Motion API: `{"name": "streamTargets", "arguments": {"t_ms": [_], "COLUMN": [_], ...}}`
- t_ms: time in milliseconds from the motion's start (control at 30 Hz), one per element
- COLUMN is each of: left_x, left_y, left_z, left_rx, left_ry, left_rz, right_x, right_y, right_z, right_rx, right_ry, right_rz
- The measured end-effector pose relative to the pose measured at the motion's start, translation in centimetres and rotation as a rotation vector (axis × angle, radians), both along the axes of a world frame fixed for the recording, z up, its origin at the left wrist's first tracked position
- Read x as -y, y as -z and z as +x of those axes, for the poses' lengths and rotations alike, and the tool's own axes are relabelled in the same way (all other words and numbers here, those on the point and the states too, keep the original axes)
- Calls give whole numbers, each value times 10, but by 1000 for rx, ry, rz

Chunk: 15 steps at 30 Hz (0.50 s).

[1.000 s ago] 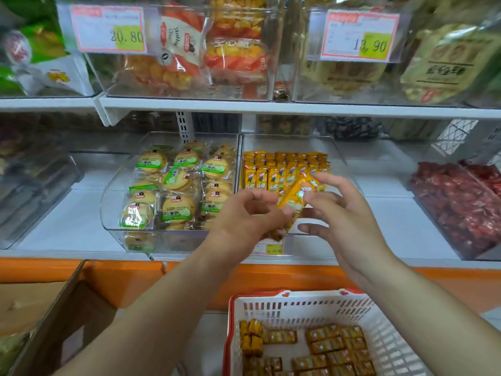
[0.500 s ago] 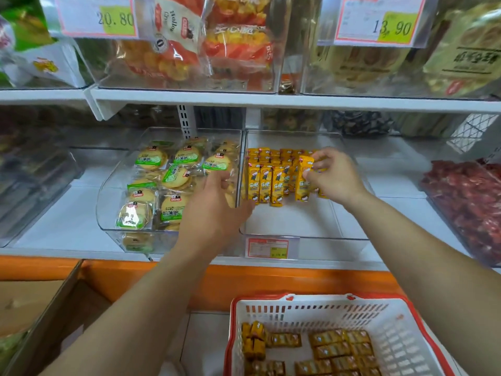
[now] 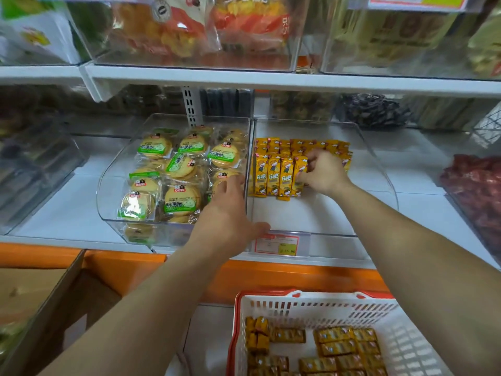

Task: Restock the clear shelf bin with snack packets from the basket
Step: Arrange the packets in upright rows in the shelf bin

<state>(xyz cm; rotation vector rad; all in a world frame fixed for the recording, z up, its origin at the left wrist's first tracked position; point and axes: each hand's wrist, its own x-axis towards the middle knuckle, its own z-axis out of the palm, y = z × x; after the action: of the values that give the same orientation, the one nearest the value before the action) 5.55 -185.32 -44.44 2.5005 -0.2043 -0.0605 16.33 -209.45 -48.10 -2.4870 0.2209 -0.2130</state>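
White shelf (image 3: 423, 210) carries the clear shelf bin (image 3: 298, 213); snack packets (image 3: 273, 176) stand in rows toward its back-left corner. The right hand (image 3: 322, 172) pinches the front row's rightmost packet in its grip; the left hand (image 3: 227, 213), grip wide and empty, rests at the bin's front-left corner. More packets lie in the basket (image 3: 311, 301) below the shelf's front edge.

Two in frame: your left hand (image 3: 227, 213) and right hand (image 3: 324, 172). One clear bin (image 3: 311, 213), four front-row packets (image 3: 273, 176), one basket (image 3: 325, 303) at 6 o'clock.
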Motion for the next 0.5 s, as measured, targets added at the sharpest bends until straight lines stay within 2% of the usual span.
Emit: {"name": "streamTargets", "arguments": {"t_ms": [167,267,333,367,433,500], "left_x": [-7,-11,-9,-6,3,15], "left_y": [-13,-30,-41,-44,-38,-18], "left_z": [-3,-13,-29,-40,-65,-89], "left_rx": [-43,146,292,287,127,-98], "left_ry": [-7,-45,7,67,249,451], "left_rz": [-9,-1,-60,-104,-154,-88], "right_x": [3,7,7,7,7,9], "right_y": [-22,-45,-60,-67,-76,-72], "right_z": [-26,-57,-88,-107,-152,-196], "right_rx": [-1,32,89,130,203,210], "right_ry": [31,-9,-69,-106,-194,-285], "right_rz": [-100,-119,-131,-123,-94,-71]}}
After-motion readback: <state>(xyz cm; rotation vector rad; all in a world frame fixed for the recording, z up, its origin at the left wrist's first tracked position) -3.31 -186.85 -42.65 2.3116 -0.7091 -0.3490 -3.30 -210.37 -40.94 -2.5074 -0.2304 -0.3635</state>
